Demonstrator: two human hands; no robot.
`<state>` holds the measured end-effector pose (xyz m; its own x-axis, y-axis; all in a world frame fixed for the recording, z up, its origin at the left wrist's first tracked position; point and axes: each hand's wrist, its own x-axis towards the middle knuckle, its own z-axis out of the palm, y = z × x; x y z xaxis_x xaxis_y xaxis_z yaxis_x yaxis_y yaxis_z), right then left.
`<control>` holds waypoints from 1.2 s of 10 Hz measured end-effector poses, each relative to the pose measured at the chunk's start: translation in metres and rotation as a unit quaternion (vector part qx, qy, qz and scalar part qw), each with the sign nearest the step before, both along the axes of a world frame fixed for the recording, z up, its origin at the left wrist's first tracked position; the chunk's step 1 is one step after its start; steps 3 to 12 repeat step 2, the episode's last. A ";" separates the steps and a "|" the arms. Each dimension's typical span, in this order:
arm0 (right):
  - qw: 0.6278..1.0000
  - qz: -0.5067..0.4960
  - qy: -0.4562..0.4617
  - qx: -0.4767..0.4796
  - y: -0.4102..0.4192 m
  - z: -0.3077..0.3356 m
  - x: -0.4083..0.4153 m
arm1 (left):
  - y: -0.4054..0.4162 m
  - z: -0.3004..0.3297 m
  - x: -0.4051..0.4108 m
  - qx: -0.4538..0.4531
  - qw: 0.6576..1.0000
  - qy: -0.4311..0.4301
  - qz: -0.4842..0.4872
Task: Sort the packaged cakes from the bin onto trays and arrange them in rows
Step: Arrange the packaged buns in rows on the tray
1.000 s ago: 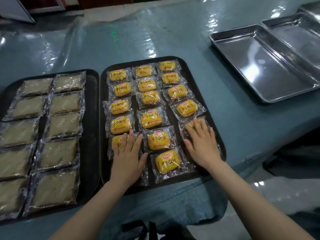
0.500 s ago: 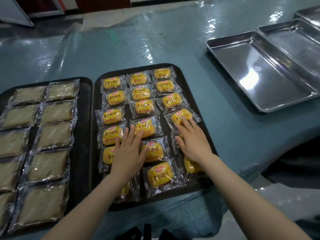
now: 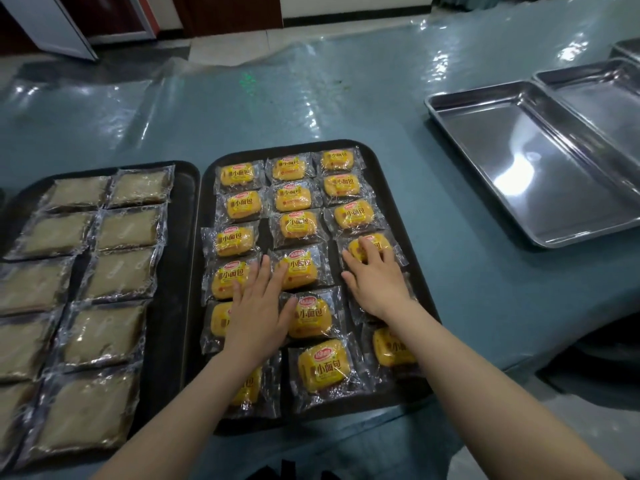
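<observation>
Yellow plastic-wrapped cakes (image 3: 301,223) fill the black rectangular tray (image 3: 412,258) in three rows — my left hand (image 3: 258,306) and right hand (image 3: 375,284), both flat and open, have slid farther up, straightening; sorting looks nearly done.

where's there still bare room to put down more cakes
The steel trays at far right hold nothing. The table beyond both black trays is bare too. The black tray of yellow cakes is packed, both hands resting flat on them; the brown-cake tray keeps only a thin strip along its right edge.
</observation>
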<state>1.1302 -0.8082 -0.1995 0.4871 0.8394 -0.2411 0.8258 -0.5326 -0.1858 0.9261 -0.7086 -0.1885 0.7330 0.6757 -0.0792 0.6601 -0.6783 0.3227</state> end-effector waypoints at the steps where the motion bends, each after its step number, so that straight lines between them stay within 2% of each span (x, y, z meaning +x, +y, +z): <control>1: 1.000 -0.011 -0.007 0.017 0.006 0.006 -0.005 | 0.000 0.004 -0.004 -0.012 1.000 -0.017 0.002; 2: 0.996 -0.003 -0.021 0.083 0.015 0.020 -0.024 | 0.006 0.011 -0.013 0.003 0.999 -0.031 0.006; 12: 0.996 -0.003 -0.021 0.083 0.015 0.020 -0.024 | 0.006 0.011 -0.013 0.003 0.999 -0.031 0.006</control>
